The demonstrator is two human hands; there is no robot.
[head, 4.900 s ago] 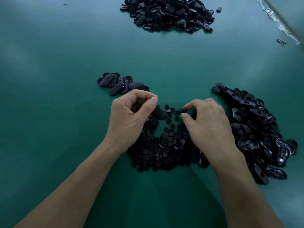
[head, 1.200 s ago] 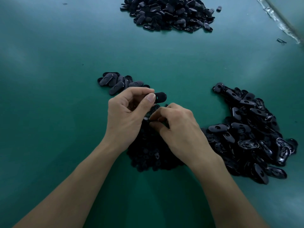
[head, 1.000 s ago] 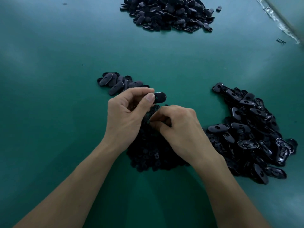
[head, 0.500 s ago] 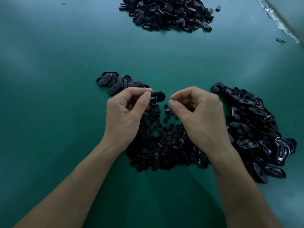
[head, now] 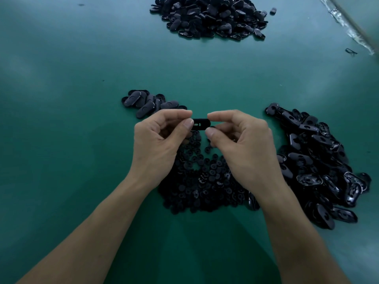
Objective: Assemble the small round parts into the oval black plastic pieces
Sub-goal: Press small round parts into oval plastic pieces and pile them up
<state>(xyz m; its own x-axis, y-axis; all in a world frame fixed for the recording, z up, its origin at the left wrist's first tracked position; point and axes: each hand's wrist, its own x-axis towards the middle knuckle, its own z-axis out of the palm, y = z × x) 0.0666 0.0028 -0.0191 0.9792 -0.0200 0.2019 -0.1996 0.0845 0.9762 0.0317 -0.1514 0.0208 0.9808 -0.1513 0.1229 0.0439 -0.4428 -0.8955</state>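
Observation:
An oval black plastic piece [head: 200, 124] hangs level between both hands, above the table. My left hand [head: 159, 140] pinches its left end between thumb and forefinger. My right hand [head: 242, 144] pinches its right end the same way; whether a round part sits under those fingertips is hidden. Below the hands lies a heap of small round black parts [head: 203, 181]. A pile of oval pieces [head: 320, 160] spreads out to the right.
A small cluster of oval pieces [head: 146, 102] lies just beyond my left hand. A large heap of black pieces [head: 209, 15] sits at the far side of the green table [head: 61, 119]. A strip of tape [head: 348, 27] runs along the far right edge.
My right hand rose from the heap of round parts and closed in on the oval piece, now pinching its right end. My left hand kept holding the piece almost still.

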